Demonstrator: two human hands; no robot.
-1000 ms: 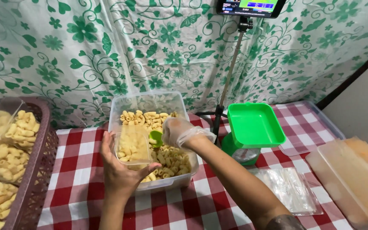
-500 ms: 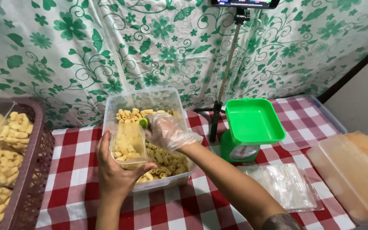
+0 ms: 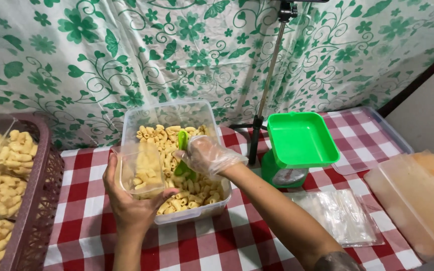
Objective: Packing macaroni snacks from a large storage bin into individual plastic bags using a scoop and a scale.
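Clear snack bag (image 3: pixel 140 170) in left hand (image 3: pixel 129 203) — gloved right hand (image 3: pixel 208 156) scooping.

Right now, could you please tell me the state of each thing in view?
Left hand: bare, holding the clear bag.
Clear bag: open, partly filled with snacks.
Right hand: gloved, gripping the green scoop.
Green scoop: over the tub.
Clear tub: uncovered, holding snacks.
Green scale tray: empty.

I'm seeing bright, even overhead light, soft shadows lying under my fingers (image 3: pixel 126 198). Glare is washing the clear tub (image 3: pixel 174 116) beyond them; frame edges are bending, softening.
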